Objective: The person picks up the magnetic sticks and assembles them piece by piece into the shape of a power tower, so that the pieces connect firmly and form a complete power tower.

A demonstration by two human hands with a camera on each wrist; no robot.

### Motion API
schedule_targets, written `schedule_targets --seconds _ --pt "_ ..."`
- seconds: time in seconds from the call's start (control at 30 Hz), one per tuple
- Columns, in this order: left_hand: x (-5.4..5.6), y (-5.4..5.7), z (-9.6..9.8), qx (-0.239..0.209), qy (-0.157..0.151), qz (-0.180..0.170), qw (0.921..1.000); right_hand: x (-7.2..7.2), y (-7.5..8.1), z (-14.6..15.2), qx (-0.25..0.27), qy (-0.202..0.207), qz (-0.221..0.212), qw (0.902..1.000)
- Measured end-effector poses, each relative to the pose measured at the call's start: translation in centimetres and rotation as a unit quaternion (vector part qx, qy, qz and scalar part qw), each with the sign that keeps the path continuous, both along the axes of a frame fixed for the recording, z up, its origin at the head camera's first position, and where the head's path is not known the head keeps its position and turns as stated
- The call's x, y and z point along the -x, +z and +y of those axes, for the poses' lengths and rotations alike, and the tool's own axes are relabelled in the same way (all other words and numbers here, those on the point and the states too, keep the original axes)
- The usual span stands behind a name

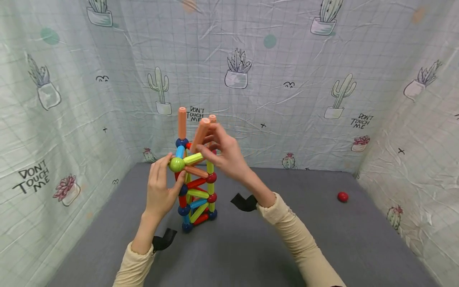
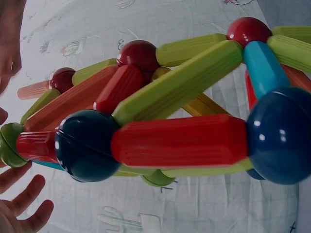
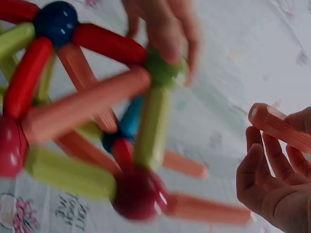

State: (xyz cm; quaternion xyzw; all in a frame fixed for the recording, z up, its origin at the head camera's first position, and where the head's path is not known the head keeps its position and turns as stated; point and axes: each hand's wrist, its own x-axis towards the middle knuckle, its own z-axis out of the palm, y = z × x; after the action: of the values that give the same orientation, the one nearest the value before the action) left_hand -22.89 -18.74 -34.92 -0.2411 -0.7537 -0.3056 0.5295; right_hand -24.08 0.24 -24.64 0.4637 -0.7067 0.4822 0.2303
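A tall tower of coloured magnetic rods and balls stands on the table, with navy balls [image 1: 184,209] and dark red balls [image 1: 212,177] at its joints. My left hand [image 1: 160,197] pinches the light green ball [image 1: 177,164] at the tower's near top corner, thumb below and fingers at the far side. In my right hand [image 1: 229,155], an orange rod [image 1: 200,135] is gripped at a tilt just above the top. Its free end shows in the right wrist view as a pale-tipped orange rod [image 3: 277,127]. Another orange rod [image 1: 182,124] stands upright on a back navy ball.
A lone red ball [image 1: 342,197] lies far right on the grey table [image 1: 287,223]. Cloth with cactus prints [image 1: 269,107] hangs behind and at both sides. Black straps [image 1: 165,239] stick out from the wrists.
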Motion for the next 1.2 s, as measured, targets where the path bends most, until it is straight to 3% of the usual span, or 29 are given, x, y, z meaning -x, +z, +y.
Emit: schedule_targets --seconds 0.17,0.4,0.53,0.63,0.77,0.87,0.97,1.1,1.2 --pt "-0.2 0.4 0.2 -0.019 -0.015 0.013 0.9996 0.5 -1.0 -3.6 -0.072 0.001 0.001 0.9974" --pt "0.1 0.4 0.1 -0.016 -0.013 0.018 0.9996 0.8 -2.2 -4.0 -0.079 -0.008 -0.027 0.9964" --pt "0.2 0.5 0.0 -0.014 -0.003 0.014 0.9998 0.4 -3.4 -1.9 -0.065 -0.023 -0.026 0.9973" --pt "0.2 0.7 0.0 -0.017 0.000 0.008 0.9998 0.7 -5.1 1.0 -0.049 -0.052 -0.038 0.9968" --pt "0.1 1.2 0.2 -0.033 -0.013 -0.010 0.9993 2.8 -8.6 6.7 -0.048 -0.139 -0.051 0.9878" --pt "0.0 1.6 0.2 -0.049 -0.023 -0.017 0.9984 4.9 -11.4 12.0 -0.071 -0.233 -0.044 0.9690" --pt "-0.1 1.8 0.3 -0.057 -0.025 -0.018 0.9979 6.4 -14.2 17.9 -0.111 -0.333 -0.033 0.9356" --pt "-0.2 2.0 0.4 -0.056 -0.021 -0.014 0.9981 7.5 -17.5 25.6 -0.189 -0.446 -0.035 0.8742" --pt "-0.2 2.0 0.5 -0.054 -0.018 -0.012 0.9983 7.6 -19.2 30.5 -0.258 -0.495 -0.071 0.8266"
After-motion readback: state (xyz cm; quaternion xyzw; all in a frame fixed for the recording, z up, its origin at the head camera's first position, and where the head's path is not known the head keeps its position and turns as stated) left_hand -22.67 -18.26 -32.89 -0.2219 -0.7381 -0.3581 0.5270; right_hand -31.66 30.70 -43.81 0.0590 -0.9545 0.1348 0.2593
